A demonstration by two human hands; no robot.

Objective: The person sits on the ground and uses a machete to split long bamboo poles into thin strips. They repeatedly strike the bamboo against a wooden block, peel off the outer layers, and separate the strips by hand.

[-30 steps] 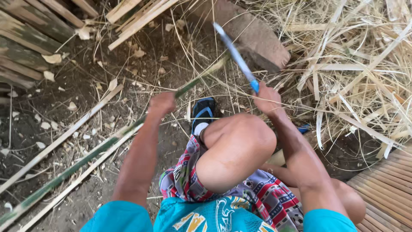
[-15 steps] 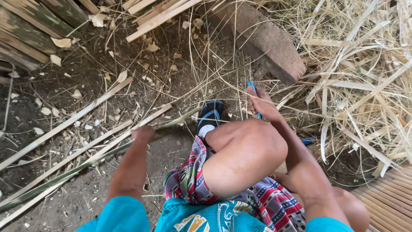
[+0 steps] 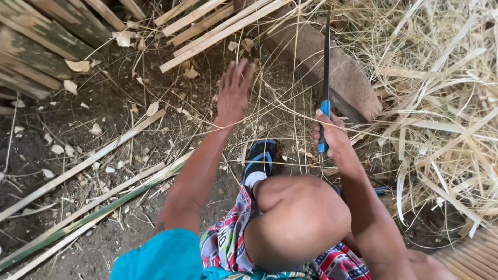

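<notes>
Down at ground level, the head view shows the person squatting over dark bare soil (image 3: pixel 109 114) littered with pale dry leaf scraps, one bent knee filling the lower middle of the picture above red, white and blue checked shorts (image 3: pixel 228 243) and a turquoise shirt sleeve (image 3: pixel 155 259). Stretched forward over the dirt, the left hand (image 3: pixel 233 93) has its fingers spread flat and wide apart, palm down, gripping nothing; it hovers among thin dry straw-coloured strands, just short of a bundle of pale split bamboo slats (image 3: pixel 218 26) lying slantwise at the top of the picture. Whether the fingertips touch the ground cannot be told. The right hand (image 3: pixel 329 135) is curled tightly round the blue handle of a long, narrow dark-bladed knife (image 3: pixel 326 67), which points straight up the frame, away from the body, its blade crossing in front of a brown, rough-faced wooden block (image 3: pixel 347 78). Just beside that hand, nearer the knee, a foot rests in a black and blue sandal (image 3: pixel 261 155). To the right lies a deep heap of dry yellowish bamboo shavings and strips (image 3: pixel 441 103). To the left, several long split bamboo strips, pale and green-edged (image 3: pixel 93 207), run diagonally across the soil from lower left toward the sandal, well apart from both hands. Weathered grey-green bamboo halves (image 3: pixel 36 46) are stacked in the upper left corner.
</notes>
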